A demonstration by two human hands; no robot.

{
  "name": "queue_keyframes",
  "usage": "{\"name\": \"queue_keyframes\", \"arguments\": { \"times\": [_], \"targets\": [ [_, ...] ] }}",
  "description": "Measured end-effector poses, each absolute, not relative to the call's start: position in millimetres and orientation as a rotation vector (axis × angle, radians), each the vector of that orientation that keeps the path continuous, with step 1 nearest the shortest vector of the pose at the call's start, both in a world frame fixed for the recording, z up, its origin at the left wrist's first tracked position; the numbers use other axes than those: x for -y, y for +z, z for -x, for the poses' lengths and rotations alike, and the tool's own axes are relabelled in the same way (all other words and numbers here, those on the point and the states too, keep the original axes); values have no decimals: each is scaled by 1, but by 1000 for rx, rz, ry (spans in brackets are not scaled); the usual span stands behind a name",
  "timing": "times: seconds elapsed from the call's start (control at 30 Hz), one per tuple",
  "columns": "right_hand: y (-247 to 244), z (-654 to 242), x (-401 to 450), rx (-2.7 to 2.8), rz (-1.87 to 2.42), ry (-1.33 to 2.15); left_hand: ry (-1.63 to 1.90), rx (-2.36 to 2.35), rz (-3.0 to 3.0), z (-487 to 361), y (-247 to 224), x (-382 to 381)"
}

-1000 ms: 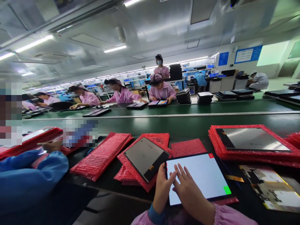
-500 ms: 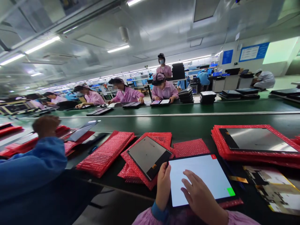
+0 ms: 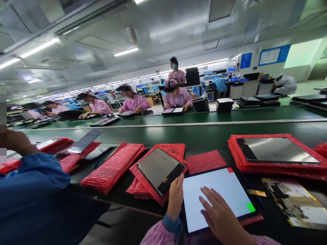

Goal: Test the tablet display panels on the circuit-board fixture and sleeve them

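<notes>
One lit panel (image 3: 237,190), thumb and fingers now parted over it

The left hand (image 3: 175,195) is closed on the panel's near-left edge, thumb by the upper corner. The right hand (image 3: 217,211) is open, fingers loosely spread over the white face, gripping nothing; whether the fingertips touch the glass, I cannot tell. A second ago the left thumb overlapped the right fingers; now they are apart, which seems to leave the left hand alone steadying the panel and the right free across it. The white picture is unchanged: a green square (image 3: 250,207) right of the right hand, a red square (image 3: 230,169) beyond it, any mark inside too small to read.

Just beyond the left hand, a grey panel (image 3: 158,166) lies on red bubble wrap (image 3: 135,170), its faint print illegible. Further left, a neighbour's blue sleeve (image 3: 38,177) has shifted leftward. Far beyond the right hand, a blue wall board (image 3: 274,55) carries unreadable text; no brand can be made out.
</notes>
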State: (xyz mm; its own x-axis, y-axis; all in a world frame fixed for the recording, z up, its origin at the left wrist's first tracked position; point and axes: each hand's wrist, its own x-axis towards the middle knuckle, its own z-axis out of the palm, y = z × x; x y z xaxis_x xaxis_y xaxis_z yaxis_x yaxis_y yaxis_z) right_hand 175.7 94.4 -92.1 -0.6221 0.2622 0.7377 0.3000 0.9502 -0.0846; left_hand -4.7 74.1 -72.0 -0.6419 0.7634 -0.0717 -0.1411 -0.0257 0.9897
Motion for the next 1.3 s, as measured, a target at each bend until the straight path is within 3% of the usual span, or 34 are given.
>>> {"name": "queue_keyframes", "arguments": {
  "times": [0.4, 0.6, 0.73, 1.0, 1.3],
  "targets": [
    [-98, -196, -90, 2246, 190, 87, 1683, -1372, -635, -10, -76, -50],
    [-86, -315, -156, 2181, 827, -118, 1601, -1552, -872, 2, -85, -58],
    [-101, -386, -210, 2093, 1163, -241, 1724, -1569, -814, -2, -95, -59],
    [-144, -407, -221, 2237, 1286, -186, 1709, -1487, -620, -4, -86, -55],
    [-143, -411, -225, 2186, 1258, -82, 1652, -1345, -257, -13, -56, -47]
  ]
}}
